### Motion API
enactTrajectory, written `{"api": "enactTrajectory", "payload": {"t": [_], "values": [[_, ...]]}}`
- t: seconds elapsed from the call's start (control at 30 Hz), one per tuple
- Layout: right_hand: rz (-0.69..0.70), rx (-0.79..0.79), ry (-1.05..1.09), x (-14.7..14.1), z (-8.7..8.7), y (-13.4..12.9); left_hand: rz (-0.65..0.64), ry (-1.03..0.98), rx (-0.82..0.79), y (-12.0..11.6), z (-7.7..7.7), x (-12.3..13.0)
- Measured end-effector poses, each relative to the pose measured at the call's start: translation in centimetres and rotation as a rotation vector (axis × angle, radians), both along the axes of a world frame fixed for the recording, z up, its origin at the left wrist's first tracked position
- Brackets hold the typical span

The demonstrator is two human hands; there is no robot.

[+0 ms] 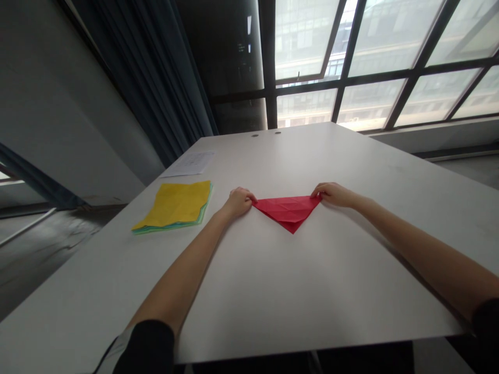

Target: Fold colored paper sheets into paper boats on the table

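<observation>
A sheet of red paper (289,208), folded into a triangle with creases across it, lies on the white table with one point toward me. Its long folded edge faces away. My left hand (238,202) pinches the left corner between thumb and fingers. At the opposite corner my right hand (330,194) has its fingers closed on the paper too. The lower layers of the fold show slightly apart along the left slanting edge.
Left of my left hand sits a stack of coloured paper (175,203), yellow on top with green and bluish sheets beneath. Behind it lies a printed white sheet (189,163) near the left edge of the table (296,291). A dark blue curtain (152,78) and windows (382,47) stand beyond.
</observation>
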State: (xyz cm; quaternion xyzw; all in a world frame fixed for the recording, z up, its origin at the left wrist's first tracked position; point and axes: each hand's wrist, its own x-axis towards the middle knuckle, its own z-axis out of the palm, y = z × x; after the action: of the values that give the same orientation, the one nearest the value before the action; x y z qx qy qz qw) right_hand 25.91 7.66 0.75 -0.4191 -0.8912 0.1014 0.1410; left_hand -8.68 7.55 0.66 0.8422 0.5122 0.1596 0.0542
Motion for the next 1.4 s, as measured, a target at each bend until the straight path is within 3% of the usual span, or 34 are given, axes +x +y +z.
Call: {"api": "enactTrajectory", "payload": {"t": [0.17, 0.3, 0.43, 0.57, 0.8, 1.1, 1.23, 1.4], "values": [[0.011, 0.081, -0.099, -1.7, 0.3, -0.8, -0.023, 0.155, 0.087, -1.2, 0.6, 1.6], [0.072, 0.108, -0.087, -3.6, 0.4, -2.1, -0.131, 0.186, 0.097, -2.6, 0.9, 3.7], [0.095, 0.086, -0.068, -5.2, 0.1, -3.4, -0.197, 0.191, 0.015, -4.0, 1.0, 5.6], [0.094, 0.029, -0.087, -5.9, -0.1, -4.4, -0.172, 0.238, -0.12, -5.0, 0.9, 6.6], [0.073, -0.113, -0.17, -5.9, -0.2, -4.9, -0.089, 0.296, -0.287, -5.4, 1.0, 6.8], [0.014, -0.18, -0.223, -5.3, -0.4, -4.4, 0.168, 0.361, -0.42, -5.6, 1.7, 6.5], [0.067, -0.17, -0.19, -4.7, -0.2, -4.1, 0.168, 0.362, -0.425, -5.5, 1.6, 6.1], [0.137, -0.017, -0.143, -4.1, 0.5, -3.6, 0.079, 0.35, -0.438, -4.6, 0.9, 5.0]]}}
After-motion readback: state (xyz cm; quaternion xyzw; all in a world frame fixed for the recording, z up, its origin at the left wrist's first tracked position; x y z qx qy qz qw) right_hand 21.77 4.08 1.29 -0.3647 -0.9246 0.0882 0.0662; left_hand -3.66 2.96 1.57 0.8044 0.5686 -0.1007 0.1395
